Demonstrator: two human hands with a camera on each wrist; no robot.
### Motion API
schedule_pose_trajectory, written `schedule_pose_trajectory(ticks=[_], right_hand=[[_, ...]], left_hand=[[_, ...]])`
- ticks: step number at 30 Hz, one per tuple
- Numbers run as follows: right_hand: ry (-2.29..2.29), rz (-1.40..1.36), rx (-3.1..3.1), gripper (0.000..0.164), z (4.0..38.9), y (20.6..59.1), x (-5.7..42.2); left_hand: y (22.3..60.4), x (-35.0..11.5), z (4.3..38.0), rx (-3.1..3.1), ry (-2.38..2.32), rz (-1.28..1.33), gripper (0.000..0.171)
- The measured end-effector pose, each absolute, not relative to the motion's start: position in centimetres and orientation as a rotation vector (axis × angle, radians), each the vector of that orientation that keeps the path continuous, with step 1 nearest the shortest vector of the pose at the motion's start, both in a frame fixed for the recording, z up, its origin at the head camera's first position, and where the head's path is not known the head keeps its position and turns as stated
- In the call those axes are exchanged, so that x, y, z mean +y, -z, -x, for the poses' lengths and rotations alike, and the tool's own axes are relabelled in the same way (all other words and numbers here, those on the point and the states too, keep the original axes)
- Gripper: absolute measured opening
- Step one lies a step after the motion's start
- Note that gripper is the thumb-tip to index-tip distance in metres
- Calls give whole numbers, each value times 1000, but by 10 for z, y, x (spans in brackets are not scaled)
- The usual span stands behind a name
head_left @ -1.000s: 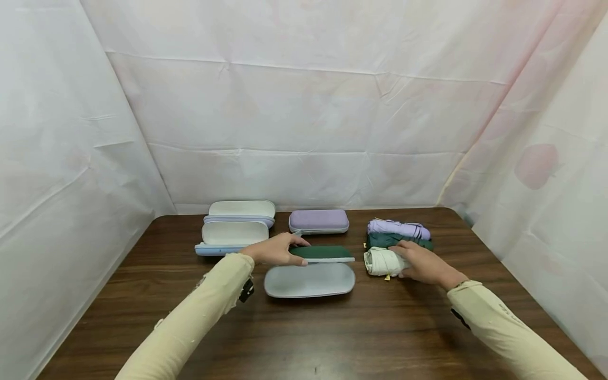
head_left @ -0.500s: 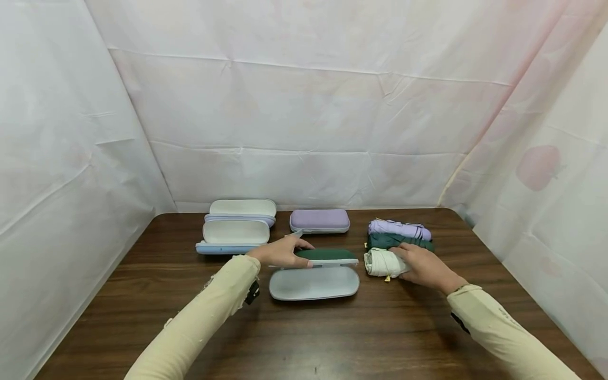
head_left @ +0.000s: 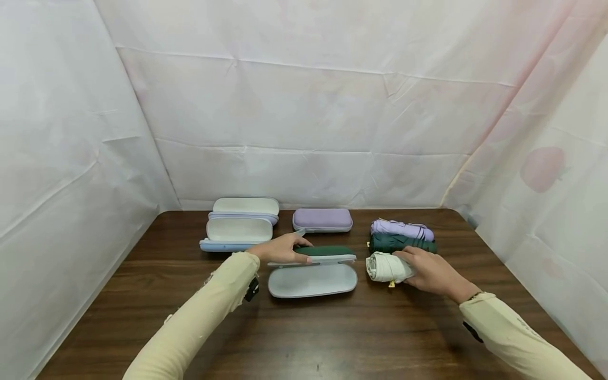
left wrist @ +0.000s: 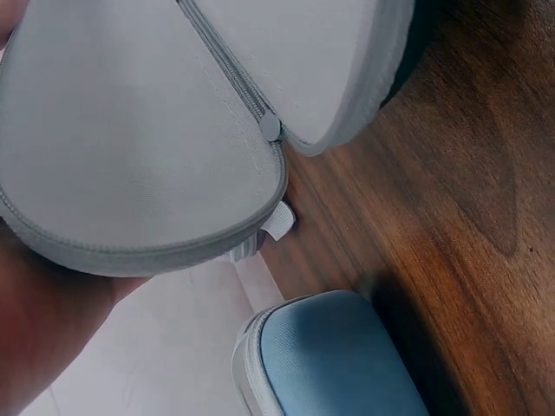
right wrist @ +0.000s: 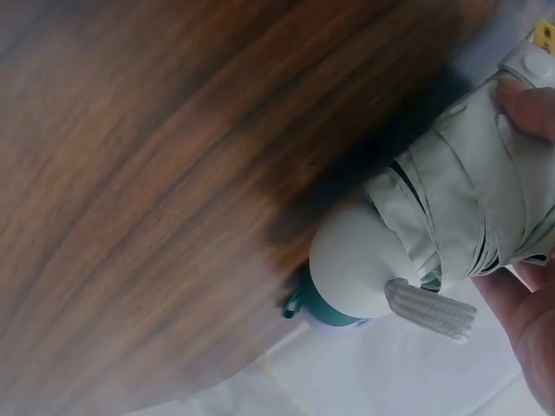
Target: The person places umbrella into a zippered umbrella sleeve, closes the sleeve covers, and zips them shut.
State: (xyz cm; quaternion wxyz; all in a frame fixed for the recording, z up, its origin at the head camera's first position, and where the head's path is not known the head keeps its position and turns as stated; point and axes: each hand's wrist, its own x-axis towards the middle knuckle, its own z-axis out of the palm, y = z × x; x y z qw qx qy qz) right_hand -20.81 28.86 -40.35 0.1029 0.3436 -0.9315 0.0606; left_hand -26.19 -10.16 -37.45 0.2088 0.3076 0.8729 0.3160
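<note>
Right hand (head_left: 429, 272) grips the white umbrella (head_left: 386, 267), right of the green case (head_left: 332, 251); left hand (head_left: 280, 249) pinches the case's back half. Step, apparently: lifting; the next move calls for steady holds.

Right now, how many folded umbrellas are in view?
3: the white umbrella held in the right hand, the dark green umbrella just behind it, and the lilac umbrella farthest back.

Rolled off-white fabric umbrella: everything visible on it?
The rolled off-white fabric umbrella is furled, pleats wound around it. One end has a pale domed cap and a grey ribbed strap; toward the other sit a snap button and a yellow tag. The right hand grips it, in front of a rolled dark green fabric umbrella. Contact with the brown wood-grain table is unclear.
</note>
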Motion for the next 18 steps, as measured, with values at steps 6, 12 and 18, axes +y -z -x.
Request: schedule_pose_trajectory(ticks=[6, 12, 18], right_hand=[[-163, -1061, -2631, 61, 196, 395, 280], [-132, -1110, -2548, 63, 185, 388, 262], [-131, -1159, -2515, 63, 179, 378, 237]], left_hand=[[371, -101, 263, 2440, -861, -823, 55], [373, -100, 264, 2414, -886, -777, 55], [374, -95, 265, 2422, -854, -790, 56]])
